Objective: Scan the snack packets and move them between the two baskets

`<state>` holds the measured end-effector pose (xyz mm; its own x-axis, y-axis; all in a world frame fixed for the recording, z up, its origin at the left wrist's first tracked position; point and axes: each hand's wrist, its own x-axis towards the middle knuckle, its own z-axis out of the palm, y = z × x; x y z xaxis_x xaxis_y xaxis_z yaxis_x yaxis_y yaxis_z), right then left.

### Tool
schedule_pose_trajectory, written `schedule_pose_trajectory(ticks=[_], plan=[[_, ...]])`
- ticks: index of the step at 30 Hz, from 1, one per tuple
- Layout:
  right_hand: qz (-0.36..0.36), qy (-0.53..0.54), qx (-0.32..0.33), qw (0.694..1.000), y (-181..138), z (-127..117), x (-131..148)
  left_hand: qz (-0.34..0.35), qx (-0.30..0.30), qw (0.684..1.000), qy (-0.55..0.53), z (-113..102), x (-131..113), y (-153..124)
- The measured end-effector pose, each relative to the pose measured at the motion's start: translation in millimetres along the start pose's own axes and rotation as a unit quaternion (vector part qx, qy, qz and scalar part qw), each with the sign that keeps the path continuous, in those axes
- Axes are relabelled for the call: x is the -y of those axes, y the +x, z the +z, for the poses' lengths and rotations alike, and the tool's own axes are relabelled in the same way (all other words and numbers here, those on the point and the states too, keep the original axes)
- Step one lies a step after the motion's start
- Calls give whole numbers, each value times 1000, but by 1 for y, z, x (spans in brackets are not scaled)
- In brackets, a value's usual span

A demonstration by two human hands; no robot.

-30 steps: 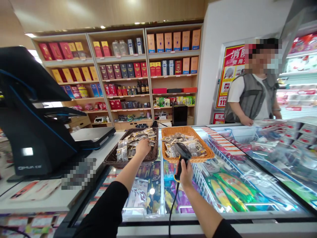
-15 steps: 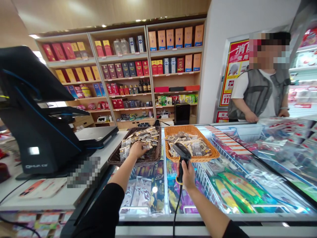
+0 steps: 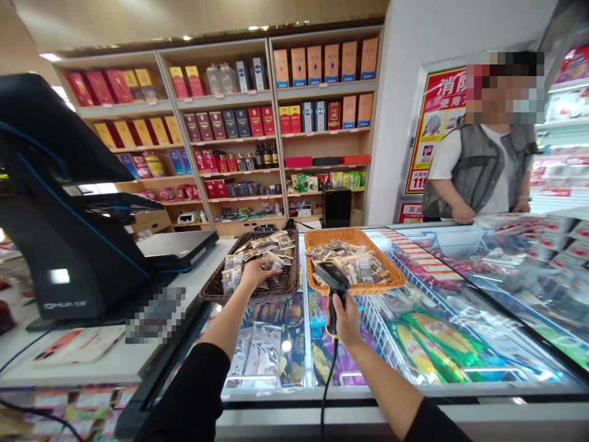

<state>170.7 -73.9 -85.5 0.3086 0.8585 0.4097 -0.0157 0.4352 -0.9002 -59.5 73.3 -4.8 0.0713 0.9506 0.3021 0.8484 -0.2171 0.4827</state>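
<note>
In the dark brown wicker basket my left hand is among small clear-and-tan snack packets. Its thumb and fingers close around one small packet, partly hidden by the fingers. My right hand grips the handle of a black barcode scanner with yellow trim. The scanner's head points away from me, in front of the orange wicker basket, which holds similar packets. A black cable runs down from the scanner's handle.
Both baskets stand on a glass-topped freezer with bagged goods inside. At left are a black checkout terminal, a flat scale and a phone-like box on the counter. A person stands at the far right, beyond the freezer.
The view has shifted slightly. My left hand stays in the brown basket, its fingers moved a little around the packet. The scanner in my right hand has moved slightly left.
</note>
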Motion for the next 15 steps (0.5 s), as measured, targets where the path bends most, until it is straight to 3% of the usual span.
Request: schedule_pose_trajectory(ticks=[3,8,15], plan=[[-15,-46,45,998,-5,4,3,-37,-12,996,-84,3,4,3],[-26,-106,106,988,-11,10,5,-32,34,964,-260,18,12,10],[-45,-152,120,980,-12,10,8,-27,34,961,-272,14,6,5]])
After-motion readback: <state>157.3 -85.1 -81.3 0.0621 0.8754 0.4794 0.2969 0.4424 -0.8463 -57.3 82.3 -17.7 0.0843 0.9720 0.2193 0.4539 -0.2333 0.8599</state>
